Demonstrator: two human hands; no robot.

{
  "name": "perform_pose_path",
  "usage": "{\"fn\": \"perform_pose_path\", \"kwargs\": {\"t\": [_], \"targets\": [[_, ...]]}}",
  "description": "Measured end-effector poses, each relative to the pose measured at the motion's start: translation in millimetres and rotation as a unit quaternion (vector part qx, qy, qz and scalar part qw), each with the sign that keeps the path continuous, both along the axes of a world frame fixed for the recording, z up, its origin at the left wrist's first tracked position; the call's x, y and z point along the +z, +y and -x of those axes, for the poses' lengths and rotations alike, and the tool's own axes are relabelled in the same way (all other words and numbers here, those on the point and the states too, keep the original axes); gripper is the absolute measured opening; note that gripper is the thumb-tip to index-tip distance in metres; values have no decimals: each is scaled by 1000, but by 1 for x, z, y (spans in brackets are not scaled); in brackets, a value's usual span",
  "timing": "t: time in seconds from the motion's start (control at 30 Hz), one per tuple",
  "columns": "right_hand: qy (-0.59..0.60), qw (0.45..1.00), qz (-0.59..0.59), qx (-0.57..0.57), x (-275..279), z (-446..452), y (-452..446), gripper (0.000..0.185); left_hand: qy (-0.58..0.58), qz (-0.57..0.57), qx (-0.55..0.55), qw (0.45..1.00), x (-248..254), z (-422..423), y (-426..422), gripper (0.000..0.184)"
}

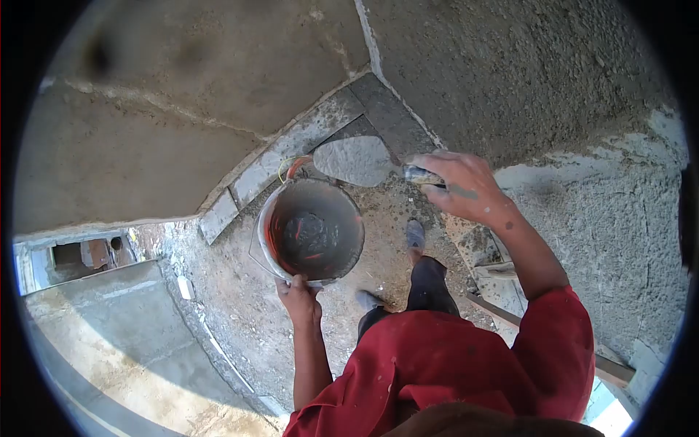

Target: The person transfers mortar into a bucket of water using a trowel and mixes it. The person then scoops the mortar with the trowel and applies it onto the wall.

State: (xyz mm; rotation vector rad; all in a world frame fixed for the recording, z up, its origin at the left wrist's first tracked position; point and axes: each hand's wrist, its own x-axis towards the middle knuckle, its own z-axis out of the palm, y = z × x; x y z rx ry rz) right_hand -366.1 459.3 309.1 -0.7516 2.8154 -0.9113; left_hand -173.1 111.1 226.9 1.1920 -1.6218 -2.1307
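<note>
My left hand (pixel 299 297) grips the near rim of a round bucket (pixel 268 222). Its inside is coated grey, with orange showing through, and a little wet mortar (pixel 309 231) lies at the bottom. In my right hand (pixel 466 186) is the handle of a trowel (pixel 354 160), the fingers closed round it. The trowel's broad blade is covered in grey mortar and points left, just beyond the bucket's far rim. Grey smears mark the back of my right hand. The bucket's wire handle (pixel 255 251) hangs at its left side.
Plastered walls (pixel 167 95) meet at a corner ahead, and a rough wall (pixel 597 218) rises on the right. Flat boards or slabs (pixel 291 142) lie along the wall base. My shoes (pixel 415 237) stand on dusty, littered ground (pixel 233 306). A wooden bar (pixel 495 312) lies by my right side.
</note>
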Motion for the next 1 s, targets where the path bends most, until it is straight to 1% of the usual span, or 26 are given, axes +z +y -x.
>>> {"fn": "perform_pose_path", "kwargs": {"t": [0.07, 0.1, 0.13, 0.17, 0.2, 0.23, 0.3, 0.33, 0.43, 0.47, 0.57, 0.67, 0.77, 0.8, 0.87, 0.9, 0.97, 1.0], "targets": [[9, 993, -64, 102, -1, -13, -48, 46, 5, 39, -68, 997, 7, 4, -2, 51], [55, 991, -91, 87, -15, -23, -79, 44, 5, 64, -96, 993, 11, 5, 0, 48], [100, 985, -117, 72, -30, -32, -108, 42, 96, 76, -114, 986, 13, 6, 6, 43], [139, 978, -139, 71, -34, -51, -136, 42, 142, 132, -126, 973, 23, 10, 16, 41], [176, 969, -159, 69, -32, -72, -158, 42, 137, 122, -116, 976, 40, 10, 19, 46], [193, 962, -158, 114, -20, -82, -170, 42, 132, 112, -106, 979, 53, 9, 18, 51], [218, 940, -158, 210, 17, -109, -183, 43, 141, 155, -103, 972, 51, -9, -10, 53], [211, 946, -151, 195, 45, -109, -187, 40, 145, 174, -103, 969, 50, -17, -23, 54], [243, 929, -273, 59, 39, -101, -225, 38, 238, 242, -53, 939, 68, -35, -37, 52], [198, 934, -284, 91, 46, -116, -234, 38, 246, 242, -44, 938, 84, -40, -36, 54], [223, 932, -226, 173, 76, -141, -241, 23, 262, 176, -25, 948, 93, -63, -60, 55], [300, 937, -161, 85, 98, -150, -268, 43, 240, 242, -15, 940, 100, -82, -72, 56], [298, 909, -187, 225, 110, -192, -285, 41, 259, 272, 11, 927, 111, -94, -83, 55], [323, 901, -177, 229, 118, -198, -289, 35, 268, 255, 10, 929, 116, -100, -87, 57], [386, 888, -184, 169, 139, -190, -297, 32, 277, 219, 12, 935, 131, -118, -96, 61], [410, 881, -181, 148, 145, -184, -306, 30, 279, 225, 12, 934, 137, -126, -99, 61], [388, 875, -262, 122, 141, -166, -323, 20, 274, 238, 18, 932, 152, -141, -107, 62], [359, 881, -263, 158, 139, -160, -324, 17, 309, 340, 24, 888, 159, -143, -112, 64]]}}
